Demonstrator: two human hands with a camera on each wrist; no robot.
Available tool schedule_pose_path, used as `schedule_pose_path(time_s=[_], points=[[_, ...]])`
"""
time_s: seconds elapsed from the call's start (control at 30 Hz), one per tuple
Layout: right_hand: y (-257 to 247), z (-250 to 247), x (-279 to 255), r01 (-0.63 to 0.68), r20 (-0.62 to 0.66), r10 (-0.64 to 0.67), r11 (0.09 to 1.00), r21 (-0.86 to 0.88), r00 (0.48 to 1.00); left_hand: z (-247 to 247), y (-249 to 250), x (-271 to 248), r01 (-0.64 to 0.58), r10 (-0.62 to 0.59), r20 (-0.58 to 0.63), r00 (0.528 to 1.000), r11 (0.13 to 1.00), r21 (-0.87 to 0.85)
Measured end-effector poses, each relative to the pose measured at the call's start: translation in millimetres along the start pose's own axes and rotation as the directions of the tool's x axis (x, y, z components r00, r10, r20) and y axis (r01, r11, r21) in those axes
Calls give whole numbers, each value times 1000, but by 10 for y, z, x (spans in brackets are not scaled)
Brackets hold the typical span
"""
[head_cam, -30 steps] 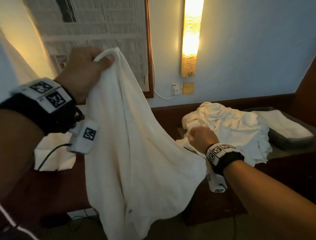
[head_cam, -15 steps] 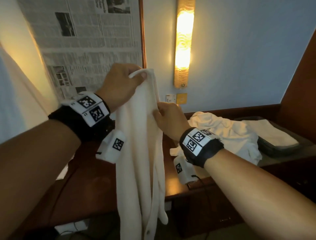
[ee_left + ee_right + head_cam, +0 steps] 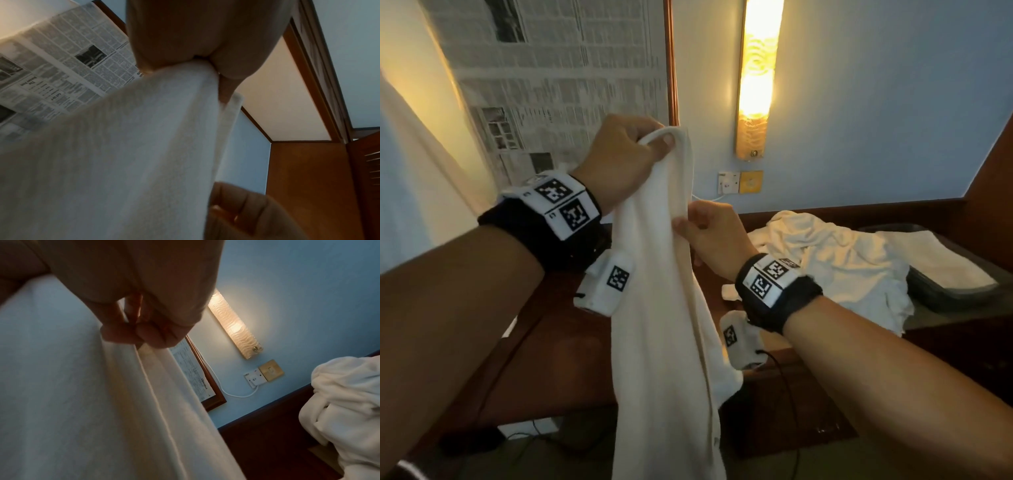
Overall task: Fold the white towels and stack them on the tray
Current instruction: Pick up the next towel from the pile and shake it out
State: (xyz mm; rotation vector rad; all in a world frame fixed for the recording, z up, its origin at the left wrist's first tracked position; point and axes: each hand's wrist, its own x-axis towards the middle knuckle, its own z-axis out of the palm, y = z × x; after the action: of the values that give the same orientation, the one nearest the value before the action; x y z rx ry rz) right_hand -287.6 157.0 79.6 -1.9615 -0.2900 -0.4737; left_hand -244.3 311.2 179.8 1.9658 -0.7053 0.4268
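Note:
A white towel (image 3: 664,325) hangs in a long narrow drape in front of me. My left hand (image 3: 626,154) grips its top corner, held high; the same pinch shows in the left wrist view, hand (image 3: 205,53) on towel (image 3: 123,146). My right hand (image 3: 709,233) pinches the towel's right edge a little lower, thumb in front; in the right wrist view its fingertips (image 3: 144,334) close on the hem of the towel (image 3: 72,394). A pile of crumpled white towels (image 3: 835,260) lies on the dark wooden desk (image 3: 808,394). A dark tray (image 3: 948,291) at the right holds a folded towel (image 3: 935,257).
A lit wall lamp (image 3: 756,78) and a socket plate (image 3: 739,181) with a white cable sit on the blue wall. Newspaper covers a framed panel (image 3: 558,78) at the left. Cables lie on the floor under the desk.
My right hand left the pile and came up to the towel's edge below the left hand. The towel, spread wide a second ago, now hangs narrow. Little differs from half a second ago.

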Motion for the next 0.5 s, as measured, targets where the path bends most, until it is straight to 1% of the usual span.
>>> schedule_pose_path(time_s=[0.07,0.13,0.2,0.27,0.33,0.4,0.43,0.5], points=[[77,-56,96,-11,19,11,1000,-5,1000,68,10,61,11,-11,-19,1000,1000,6],[218,-90,161,-54,106,57,998,-33,993,109,25,141,33,-32,-45,998,999,20],[412,-83,170,-120,222,139,988,-96,965,114,17,245,47,-44,-87,995,998,38],[681,-85,100,-181,294,217,973,-144,931,78,21,350,51,-43,-165,985,998,45],[1019,-120,-64,-258,347,305,950,-176,887,10,-1,428,78,-47,-236,971,989,124],[1345,-189,-245,-341,368,411,908,-242,834,-89,-68,450,93,-27,-270,962,968,233],[1507,-229,-318,-385,374,471,878,-283,799,-129,-108,454,98,-19,-283,959,959,267],[1841,-286,-410,-460,368,577,811,-361,729,-194,-190,444,103,-16,-310,951,959,265]])
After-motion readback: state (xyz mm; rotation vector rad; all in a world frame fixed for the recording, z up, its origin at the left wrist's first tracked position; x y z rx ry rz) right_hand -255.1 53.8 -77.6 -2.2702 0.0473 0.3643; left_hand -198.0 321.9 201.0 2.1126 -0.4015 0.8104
